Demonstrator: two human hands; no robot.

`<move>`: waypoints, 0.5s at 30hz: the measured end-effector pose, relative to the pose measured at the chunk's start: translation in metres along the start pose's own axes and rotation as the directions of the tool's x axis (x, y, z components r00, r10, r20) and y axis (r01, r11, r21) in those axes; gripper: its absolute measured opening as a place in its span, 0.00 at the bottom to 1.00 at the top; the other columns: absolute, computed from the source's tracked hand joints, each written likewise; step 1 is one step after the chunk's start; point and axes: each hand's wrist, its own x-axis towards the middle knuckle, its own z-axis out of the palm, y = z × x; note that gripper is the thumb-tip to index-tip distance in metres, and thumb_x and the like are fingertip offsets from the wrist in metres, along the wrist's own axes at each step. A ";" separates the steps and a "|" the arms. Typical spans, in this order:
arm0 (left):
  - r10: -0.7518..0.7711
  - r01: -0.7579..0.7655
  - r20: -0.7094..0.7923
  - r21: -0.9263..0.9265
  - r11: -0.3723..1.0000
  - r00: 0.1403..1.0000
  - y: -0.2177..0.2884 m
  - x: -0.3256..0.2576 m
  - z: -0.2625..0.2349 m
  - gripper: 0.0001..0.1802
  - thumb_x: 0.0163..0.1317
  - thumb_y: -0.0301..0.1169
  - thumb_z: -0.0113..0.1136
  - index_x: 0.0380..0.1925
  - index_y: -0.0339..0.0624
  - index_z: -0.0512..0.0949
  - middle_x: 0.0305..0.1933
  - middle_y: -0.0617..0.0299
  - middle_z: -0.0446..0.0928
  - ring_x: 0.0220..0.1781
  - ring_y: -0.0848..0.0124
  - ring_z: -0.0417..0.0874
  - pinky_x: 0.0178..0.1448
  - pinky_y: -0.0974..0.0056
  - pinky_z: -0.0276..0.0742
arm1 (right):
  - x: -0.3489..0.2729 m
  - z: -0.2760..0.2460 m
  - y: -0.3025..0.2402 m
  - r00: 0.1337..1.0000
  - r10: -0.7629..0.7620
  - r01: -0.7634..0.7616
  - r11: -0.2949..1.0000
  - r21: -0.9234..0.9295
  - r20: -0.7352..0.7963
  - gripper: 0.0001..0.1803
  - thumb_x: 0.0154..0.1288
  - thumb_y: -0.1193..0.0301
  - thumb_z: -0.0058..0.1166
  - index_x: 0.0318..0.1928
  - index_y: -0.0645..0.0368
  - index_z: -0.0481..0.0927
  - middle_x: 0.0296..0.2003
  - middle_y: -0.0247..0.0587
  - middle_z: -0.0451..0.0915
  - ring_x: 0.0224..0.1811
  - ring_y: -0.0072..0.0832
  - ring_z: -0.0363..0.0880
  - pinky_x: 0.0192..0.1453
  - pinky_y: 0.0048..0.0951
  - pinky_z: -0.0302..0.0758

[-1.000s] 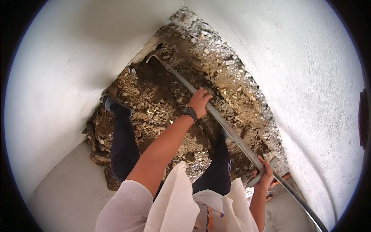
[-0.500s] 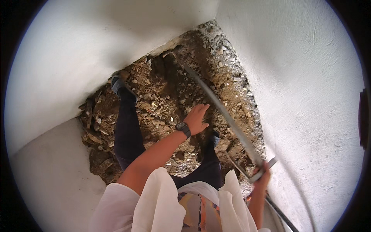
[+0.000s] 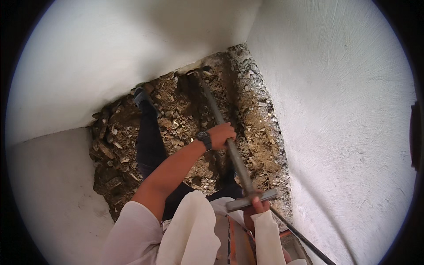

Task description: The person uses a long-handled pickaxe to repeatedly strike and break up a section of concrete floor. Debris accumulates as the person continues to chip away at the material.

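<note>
A long-shafted shovel (image 3: 240,167) with a crosswise grip slants from near my body toward the far wall. Its far end meets the dirt beside that wall, where the blade is hard to make out. Partway along the shaft, my left hand (image 3: 222,135) is closed around it, a dark watch on the wrist. My right hand (image 3: 259,206) is closed at the crosswise grip, partly hidden by the grip and a white sleeve. Broken soil and rubble (image 3: 176,126) lie beneath the shaft and around my feet.
White walls (image 3: 335,110) enclose the dug patch and meet at a far corner. My left shoe (image 3: 145,98) stands on the rubble near the far wall. A thin dark rod or cable (image 3: 304,240) runs along the lower right. Stone pieces (image 3: 106,150) line the left edge.
My left hand has gone from open beside the shovel to gripping its shaft. My right hand and the crosswise grip have swung left toward my body, bringing the shaft closer to upright in view.
</note>
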 end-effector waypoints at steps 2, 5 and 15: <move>0.013 -0.020 -0.158 -0.039 0.999 0.987 0.005 -0.034 -0.018 0.17 0.42 0.23 0.70 0.32 0.48 0.74 0.41 0.59 0.74 0.51 0.53 0.74 0.71 0.45 0.59 | -0.006 0.009 0.002 0.963 0.171 -0.181 0.983 0.031 0.209 0.23 0.68 0.63 0.55 0.58 0.62 0.68 0.67 0.56 0.62 0.63 0.44 0.71 0.55 0.49 0.79; -0.058 0.039 -0.452 -0.052 0.998 0.890 0.011 -0.074 -0.045 0.16 0.48 0.24 0.70 0.37 0.46 0.77 0.46 0.57 0.75 0.56 0.54 0.74 0.68 0.48 0.62 | -0.002 0.051 0.004 0.852 0.315 -0.220 0.941 -0.259 0.418 0.31 0.70 0.52 0.49 0.62 0.63 0.66 0.67 0.53 0.62 0.65 0.43 0.69 0.57 0.43 0.78; -0.345 -0.280 -0.817 -0.503 0.818 0.461 0.028 -0.129 -0.163 0.21 0.64 0.35 0.60 0.55 0.42 0.73 0.51 0.51 0.77 0.56 0.54 0.77 0.57 0.54 0.75 | 0.064 0.311 -0.007 0.863 0.122 0.154 0.860 -0.487 0.489 0.31 0.64 0.44 0.54 0.39 0.66 0.78 0.31 0.37 0.77 0.34 0.25 0.73 0.34 0.31 0.72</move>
